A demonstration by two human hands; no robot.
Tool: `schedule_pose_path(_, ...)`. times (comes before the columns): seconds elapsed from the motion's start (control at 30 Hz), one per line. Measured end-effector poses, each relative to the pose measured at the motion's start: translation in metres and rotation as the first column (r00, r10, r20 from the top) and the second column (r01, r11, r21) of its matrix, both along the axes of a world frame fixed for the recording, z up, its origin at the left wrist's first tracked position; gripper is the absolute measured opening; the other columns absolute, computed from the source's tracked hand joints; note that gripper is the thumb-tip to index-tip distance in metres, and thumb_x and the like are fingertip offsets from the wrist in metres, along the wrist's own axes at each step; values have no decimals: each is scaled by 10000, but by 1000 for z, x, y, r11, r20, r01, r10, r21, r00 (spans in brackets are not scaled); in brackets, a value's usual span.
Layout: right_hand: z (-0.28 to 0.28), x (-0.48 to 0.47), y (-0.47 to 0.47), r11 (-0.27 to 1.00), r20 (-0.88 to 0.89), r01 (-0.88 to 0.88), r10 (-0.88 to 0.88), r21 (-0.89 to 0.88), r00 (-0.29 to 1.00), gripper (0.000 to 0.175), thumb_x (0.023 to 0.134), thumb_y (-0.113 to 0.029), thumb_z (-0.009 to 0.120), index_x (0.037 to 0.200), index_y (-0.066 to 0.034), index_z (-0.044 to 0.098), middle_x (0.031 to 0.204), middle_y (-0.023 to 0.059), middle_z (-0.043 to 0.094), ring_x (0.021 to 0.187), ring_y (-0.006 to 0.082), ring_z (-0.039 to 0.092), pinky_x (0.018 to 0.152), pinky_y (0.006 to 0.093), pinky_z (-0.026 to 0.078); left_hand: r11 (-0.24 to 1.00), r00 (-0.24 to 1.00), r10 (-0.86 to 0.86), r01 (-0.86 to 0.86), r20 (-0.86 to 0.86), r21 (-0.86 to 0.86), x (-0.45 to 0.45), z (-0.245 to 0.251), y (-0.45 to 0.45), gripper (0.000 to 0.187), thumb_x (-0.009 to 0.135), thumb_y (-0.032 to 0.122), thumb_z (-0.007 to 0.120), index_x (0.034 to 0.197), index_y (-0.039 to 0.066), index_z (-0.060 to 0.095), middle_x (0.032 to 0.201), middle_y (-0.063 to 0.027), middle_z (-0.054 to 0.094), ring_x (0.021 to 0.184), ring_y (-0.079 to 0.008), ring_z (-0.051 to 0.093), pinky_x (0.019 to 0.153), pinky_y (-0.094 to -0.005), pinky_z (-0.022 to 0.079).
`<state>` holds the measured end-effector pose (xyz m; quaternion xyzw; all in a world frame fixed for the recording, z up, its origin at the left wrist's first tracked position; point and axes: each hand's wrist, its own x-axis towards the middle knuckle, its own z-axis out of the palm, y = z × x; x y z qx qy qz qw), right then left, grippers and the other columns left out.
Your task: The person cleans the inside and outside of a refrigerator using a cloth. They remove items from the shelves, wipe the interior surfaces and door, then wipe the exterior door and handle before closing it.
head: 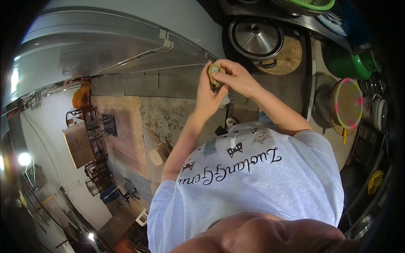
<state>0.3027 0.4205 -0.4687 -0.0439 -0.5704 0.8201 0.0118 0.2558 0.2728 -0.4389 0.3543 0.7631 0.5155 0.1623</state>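
Observation:
Both hands meet in front of my chest around a small yellow-green item with whitish parts; its exact kind cannot be told. My left hand cups it from the left and below, with the fingers pointing up along its side. From the right, my right hand holds it, thumb laid across its face and fingers curled over the top. Just below the hands, a pale, translucent piece that looks like plastic shows partly; the left hand hides some of it.
A refrigerator stands at upper left. At upper right a lidded metal pot sits by a round wooden board. A green basin and a round sieve with a yellow handle are at right. A plastic stool and cardboard box lie left.

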Motion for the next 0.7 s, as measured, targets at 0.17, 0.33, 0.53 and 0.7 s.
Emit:
schedule_pose_path(0.17, -8, 13, 31, 951, -91, 68, -42, 301, 995, 221, 891, -236, 639, 922, -21, 602, 759, 2, 571, 705, 73, 525, 644, 236, 440, 821, 977, 74, 54, 199, -569, 9, -18, -7, 325, 892, 153, 667, 1149, -20, 570, 928, -28, 613, 798, -90, 549, 687, -233, 460)
schedule_pose_path(0.33, -24, 19, 56, 979, 204, 123, -88, -163, 975, 167, 915, -229, 632, 888, -69, 592, 755, -47, 543, 663, 30, 479, 584, 204, 401, 940, 951, 169, -76, 260, -333, 22, -24, -3, 178, 925, 166, 626, 956, -9, 628, 730, 6, 564, 671, -59, 461, 595, -235, 393)
schedule_pose_path(0.53, -31, 12, 50, 993, 182, -113, 106, 28, 978, 186, 917, -222, 639, 1038, -87, 595, 791, -60, 523, 692, 20, 479, 617, 187, 397, 955, 981, 194, -183, 24, -232, 27, -28, -14, 156, 943, 131, 586, 1008, -8, 618, 761, 13, 550, 693, -58, 454, 610, -232, 395)
schedule_pose_path(0.7, -9, -11, 27, 919, -132, -194, 252, 343, 959, 385, 816, -260, 730, 1121, -62, 604, 991, 36, 634, 937, 141, 583, 802, 278, 471, 926, 936, 302, -243, 182, -290, 14, -2, -31, 166, 949, 109, 566, 1068, 1, 607, 831, 6, 604, 732, -55, 498, 647, -232, 421)
